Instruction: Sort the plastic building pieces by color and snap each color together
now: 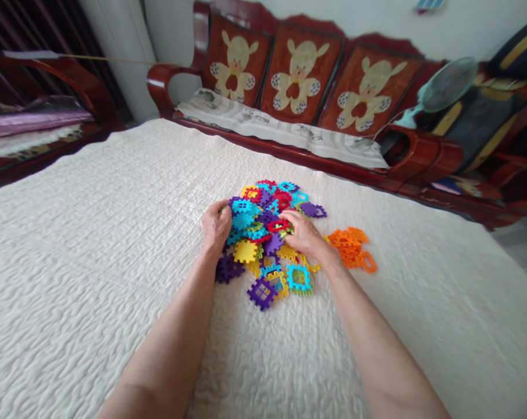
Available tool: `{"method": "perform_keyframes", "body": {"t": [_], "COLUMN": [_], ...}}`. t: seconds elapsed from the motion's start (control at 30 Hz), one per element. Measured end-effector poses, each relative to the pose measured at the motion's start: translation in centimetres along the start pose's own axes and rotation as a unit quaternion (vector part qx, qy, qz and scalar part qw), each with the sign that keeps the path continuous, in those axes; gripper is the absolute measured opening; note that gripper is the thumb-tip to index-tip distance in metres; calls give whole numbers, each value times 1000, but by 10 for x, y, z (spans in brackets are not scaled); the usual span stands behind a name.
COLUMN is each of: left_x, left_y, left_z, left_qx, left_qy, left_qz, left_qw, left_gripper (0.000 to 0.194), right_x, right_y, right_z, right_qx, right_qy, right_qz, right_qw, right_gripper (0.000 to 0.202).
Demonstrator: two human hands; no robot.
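A heap of flat, notched plastic building tiles in several colours lies on a white quilted cover (115, 233). At the heap's left edge rests my left hand (216, 224), cupped against the tiles with thumb and forefinger apart; its other fingers are mostly hidden. Cyan tiles (242, 221) are beside it. My right hand (302, 233) reaches over the heap's right side, fingers bent and apart, the tips at a red tile (278, 225). Closer to me lie a yellow tile (246, 252), a purple window tile (262, 293) and a cyan frame tile (299, 278).
A separate pile of orange tiles (348, 247) sits to the right of my right wrist. Beyond the cover's far edge stands a wooden sofa (167, 81) with bear-patterned cushions (296, 67). A fan (449, 84) is at the far right, and another wooden seat (71, 75) at the left.
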State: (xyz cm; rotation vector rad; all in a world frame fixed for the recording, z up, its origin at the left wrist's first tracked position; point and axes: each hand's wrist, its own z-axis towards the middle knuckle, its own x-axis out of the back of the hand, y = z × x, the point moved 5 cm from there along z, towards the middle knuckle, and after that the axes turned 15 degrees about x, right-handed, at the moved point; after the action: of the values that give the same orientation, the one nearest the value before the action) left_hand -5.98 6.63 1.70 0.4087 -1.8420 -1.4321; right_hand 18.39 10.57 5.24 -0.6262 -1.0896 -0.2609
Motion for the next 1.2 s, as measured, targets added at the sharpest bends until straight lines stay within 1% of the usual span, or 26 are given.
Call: {"method": "perform_keyframes", "body": {"t": [0.1,0.17,0.23,0.3,0.37,0.4,0.43,0.47,0.5,0.57,0.63,0.7,0.73,0.8,0.9,0.97,1.07,1.13,1.2], "left_x": [0,1,1,2,2,2,2,2,1,0,-1,-1,-2,-2,-1,1,6,11,13], "left_y": [1,1,2,3,3,4,4,3,3,2,0,-1,-1,0,1,3,8,14,22], "left_z": [0,-1,-1,-2,-2,-2,-2,-2,-2,-1,0,1,0,0,-2,-2,1,0,-6], "left_qx": [4,3,3,3,2,2,2,2,2,0,-2,-3,-2,0,11,14,6,-11,-36], "left_qy": [-2,-3,-4,-5,-6,-6,-6,-6,-5,-3,-2,-2,-3,-4,-9,-10,-2,12,24], "left_qz": [0,-2,-4,-5,-6,-6,-5,-5,-4,-5,-7,-8,-9,-11,-15,-19,-14,-3,10], "left_qw": [1000,1000,1000,1000,1000,1000,1000,1000,1000,1000,1000,1000,1000,1000,1000,1000,1000,1000,999], "left_gripper": [39,38,39,39,39,39,39,38,38,38,38,39,39,39,38,38,37,37,36], "right_x": [0,1,5,12,23,28,32,34,33,24,10,-2,-6,-6,8,19,26,23,14], "right_y": [10,16,22,26,25,21,14,6,-5,-24,-35,-36,-35,-29,-25,-29,-45,-59,-72], "right_z": [18,28,37,41,39,36,31,25,19,4,-6,-8,-6,0,4,-3,-32,-58,-84], "right_qx": [-18,-45,-76,-102,-109,-100,-81,-55,-21,34,52,45,38,25,19,22,16,7,-2], "right_qy": [8,23,58,104,139,144,136,115,78,-10,-70,-81,-70,-25,53,77,68,49,37], "right_qz": [-8,-8,7,34,59,67,71,74,76,70,41,7,-5,-13,-1,11,15,12,3], "right_qw": [1000,999,995,989,983,982,985,989,994,997,995,996,997,999,998,997,997,999,999], "right_gripper": [56,47,38,37,38,39,40,42,46,56,64,63,60,53,46,43,42,46,50]}}
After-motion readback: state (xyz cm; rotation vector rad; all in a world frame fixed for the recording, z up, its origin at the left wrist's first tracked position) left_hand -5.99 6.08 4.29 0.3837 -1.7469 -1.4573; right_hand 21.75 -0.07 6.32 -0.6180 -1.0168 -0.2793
